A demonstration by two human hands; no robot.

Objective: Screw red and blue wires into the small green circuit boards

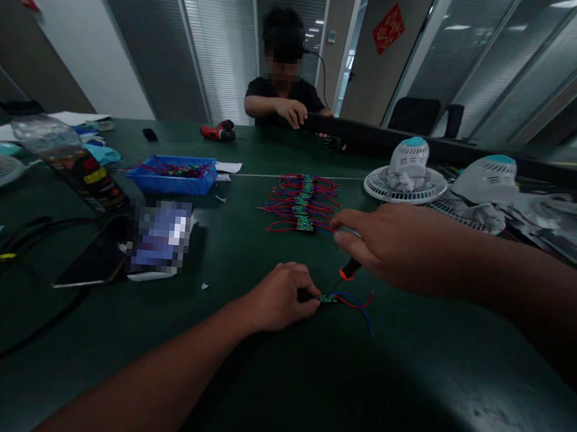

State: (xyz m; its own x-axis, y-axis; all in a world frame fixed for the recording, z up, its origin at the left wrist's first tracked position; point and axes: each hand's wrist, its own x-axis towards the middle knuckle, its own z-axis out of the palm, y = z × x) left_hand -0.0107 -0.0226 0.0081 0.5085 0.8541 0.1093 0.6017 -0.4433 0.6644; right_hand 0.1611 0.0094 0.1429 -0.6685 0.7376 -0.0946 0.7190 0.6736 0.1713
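On the dark green table, my left hand (287, 296) pinches the left end of a small green circuit board (328, 299). A red and a blue wire (364, 308) trail from the board's right side. Closed around the handle of a screwdriver (349, 269) with a black and orange grip is my right hand (374, 239). The screwdriver slants down, its thin shaft reaching to the board; whether the tip touches is too small to tell. Beyond my hands lies a row of several similar circuit boards (303, 204) with red and blue wires spreading to both sides.
A blue bin (172, 175) of wired boards stands left, near a phone (98, 254), a bottle (73, 159) and black cables (10, 254). White fan-like housings (407, 169) stand at right. Across the table, a person (283, 89) holds a long black bar (365, 132) near a red drill (218, 130).
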